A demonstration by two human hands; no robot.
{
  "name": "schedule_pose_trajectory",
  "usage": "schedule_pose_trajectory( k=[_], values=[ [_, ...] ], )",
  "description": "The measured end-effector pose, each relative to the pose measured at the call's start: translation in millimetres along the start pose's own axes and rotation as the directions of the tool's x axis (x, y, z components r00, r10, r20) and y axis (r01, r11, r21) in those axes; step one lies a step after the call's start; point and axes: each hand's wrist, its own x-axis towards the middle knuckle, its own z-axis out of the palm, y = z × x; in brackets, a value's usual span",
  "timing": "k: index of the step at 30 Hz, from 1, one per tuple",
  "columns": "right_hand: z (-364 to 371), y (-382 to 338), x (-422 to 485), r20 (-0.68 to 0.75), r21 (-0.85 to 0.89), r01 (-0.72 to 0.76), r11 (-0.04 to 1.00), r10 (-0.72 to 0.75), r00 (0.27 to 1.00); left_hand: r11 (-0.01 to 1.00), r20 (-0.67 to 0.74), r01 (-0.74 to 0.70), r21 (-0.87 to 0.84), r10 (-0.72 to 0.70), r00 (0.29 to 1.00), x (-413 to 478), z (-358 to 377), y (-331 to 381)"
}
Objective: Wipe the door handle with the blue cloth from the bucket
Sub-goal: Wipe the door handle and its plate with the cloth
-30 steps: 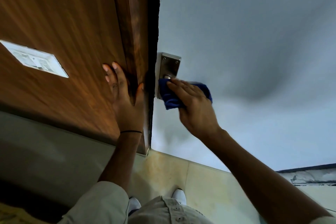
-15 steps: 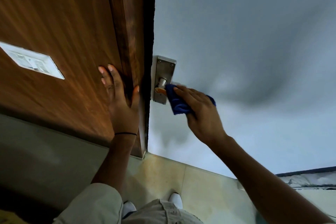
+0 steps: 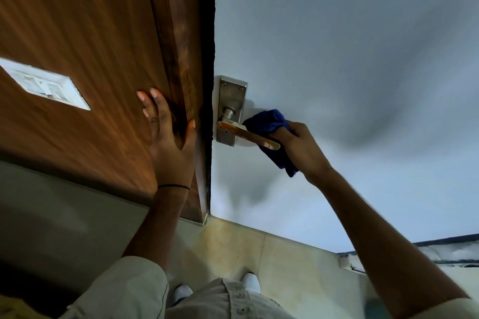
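Leftmost, a white switch plate [image 3: 45, 84] sits in the brown wooden panel [image 3: 85, 41]. Next comes my left hand [image 3: 168, 142], pressed flat against that wood with the fingers [image 3: 155, 106] spread and the thumb resting on the darker frame edge [image 3: 181, 41]; it grips nothing. Past the frame, on the pale grey door [image 3: 350, 59], the metal backplate [image 3: 230, 109] carries the door handle [image 3: 248, 136], whose lever slants down to the right. My right hand [image 3: 303, 150] has its fingers closed around the bunched blue cloth [image 3: 269, 127], which wraps the far end of the lever. Below, my white shoes [image 3: 250, 282] stand on the tiled floor [image 3: 285, 254].
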Motion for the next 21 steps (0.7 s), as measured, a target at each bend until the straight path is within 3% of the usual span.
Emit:
schedule_pose_trajectory(
  k=[4, 9, 14, 19, 21],
  values=[
    [2, -5, 7, 0.012, 0.000, -0.099, 0.995, 0.099, 0.995, 1.000, -0.020, 0.005, 0.027, -0.005, 1.000, -1, 2, 2],
    [28, -34, 32, 0.154, -0.219, 0.033, 0.975, 0.001, 0.988, 0.996, 0.011, -0.022, 0.085, 0.021, 1.000, 1, 0, -10],
    [3, -23, 21, 0.180, -0.199, 0.000, 0.980, 0.037, 0.983, 0.991, 0.002, -0.035, 0.127, 0.035, 0.999, 2, -1, -14],
    [-6, 1, 7, 0.080, 0.120, -0.232, 0.965, 0.224, 0.971, 0.985, -0.005, -0.032, 0.172, 0.034, 0.999, 1, 1, -15],
    [5, 2, 8, 0.132, 0.373, -0.344, 0.862, 0.318, 0.939, 0.984, 0.002, -0.036, 0.174, 0.036, 0.999, 1, 0, -16]
  ],
)
